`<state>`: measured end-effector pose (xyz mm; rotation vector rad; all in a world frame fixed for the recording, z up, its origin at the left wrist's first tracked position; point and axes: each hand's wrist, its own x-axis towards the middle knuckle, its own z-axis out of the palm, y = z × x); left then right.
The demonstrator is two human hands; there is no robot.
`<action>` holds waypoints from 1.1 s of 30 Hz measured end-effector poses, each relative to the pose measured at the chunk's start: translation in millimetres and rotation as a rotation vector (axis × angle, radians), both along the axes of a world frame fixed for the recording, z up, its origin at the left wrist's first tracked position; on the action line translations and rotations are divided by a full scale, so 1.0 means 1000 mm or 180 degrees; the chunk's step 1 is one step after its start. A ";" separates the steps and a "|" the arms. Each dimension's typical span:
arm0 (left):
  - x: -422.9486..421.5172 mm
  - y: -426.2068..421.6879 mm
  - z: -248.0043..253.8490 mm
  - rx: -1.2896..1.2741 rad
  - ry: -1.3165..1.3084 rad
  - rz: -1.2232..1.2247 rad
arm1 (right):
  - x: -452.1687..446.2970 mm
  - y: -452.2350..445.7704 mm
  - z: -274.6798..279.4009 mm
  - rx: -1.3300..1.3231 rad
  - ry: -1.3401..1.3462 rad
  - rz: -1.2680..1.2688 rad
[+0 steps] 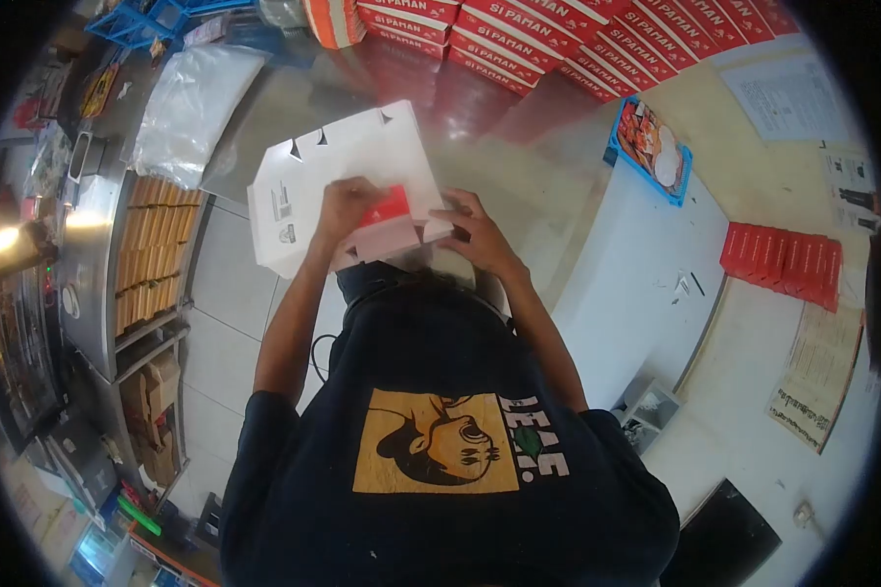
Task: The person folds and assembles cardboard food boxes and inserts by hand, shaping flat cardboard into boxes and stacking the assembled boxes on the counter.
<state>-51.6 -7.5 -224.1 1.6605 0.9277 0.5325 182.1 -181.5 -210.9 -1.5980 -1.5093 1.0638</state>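
A part-folded white cardboard box (308,176) with a red printed panel (390,203) lies in front of my waist, its slotted flaps standing out flat. My left hand (346,207) is closed, with curled fingers against the box beside the red panel. What lies under those fingers is hidden. At the box's right edge my right hand (477,233) grips the folded side, fingers bent around it. A pale pink side flap (387,238) stands between the hands, on the side nearest my body.
Stacks of red boxes (504,44) stand along the back of the metal counter. A clear plastic bag (196,112) lies to the left, above a rack of folded brown cardboard (157,254). On the right are a white table (626,264), a blue-edged picture tray (651,152) and red packets (781,264).
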 end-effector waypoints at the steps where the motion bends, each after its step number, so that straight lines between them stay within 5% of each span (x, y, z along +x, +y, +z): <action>1: 0.002 0.005 0.010 -0.0322 0.0186 0.0064 | 0.001 0.004 0.000 0.0016 0.0152 0.0012; 5: 0.010 0.007 0.042 -0.0725 0.0137 0.0209 | -0.004 0.026 -0.001 -0.0315 0.0785 -0.0420; 8: 0.013 0.012 0.063 -0.0876 0.0058 0.0206 | -0.008 0.042 0.040 0.0774 0.0106 -0.0252; 11: 0.006 0.021 0.061 -0.1179 0.0012 0.0177 | 0.004 0.045 0.046 -0.0200 0.1591 -0.0403; 13: 0.003 0.024 0.053 -0.1467 -0.0073 0.0127 | 0.013 0.052 0.039 0.0454 0.0784 0.0009; 16: 0.008 0.024 0.052 -0.1238 -0.0259 0.0081 | -0.007 0.062 0.042 0.0279 0.1339 -0.0970; 19: 0.015 0.014 0.072 -0.0923 0.0003 -0.0095 | -0.027 0.075 0.058 0.0603 0.1104 -0.1081; 23: 0.017 0.014 0.080 -0.0870 0.0271 -0.0126 | -0.026 0.080 0.065 0.0377 0.0925 -0.0799; 25: 0.017 0.010 0.073 -0.0908 0.0322 -0.0183 | -0.028 0.081 0.060 0.0900 0.0453 0.0057; 31: 0.020 -0.004 0.102 -0.0503 0.0592 -0.0175 | -0.036 0.089 0.056 0.1421 -0.0304 -0.0220; 32: 0.016 -0.007 0.106 0.0246 0.0840 -0.0400 | -0.035 0.088 0.052 0.1605 -0.0500 -0.0181; 33: 0.013 -0.008 0.113 0.1009 0.1069 -0.0629 | -0.027 0.086 0.055 0.0726 -0.0628 0.0268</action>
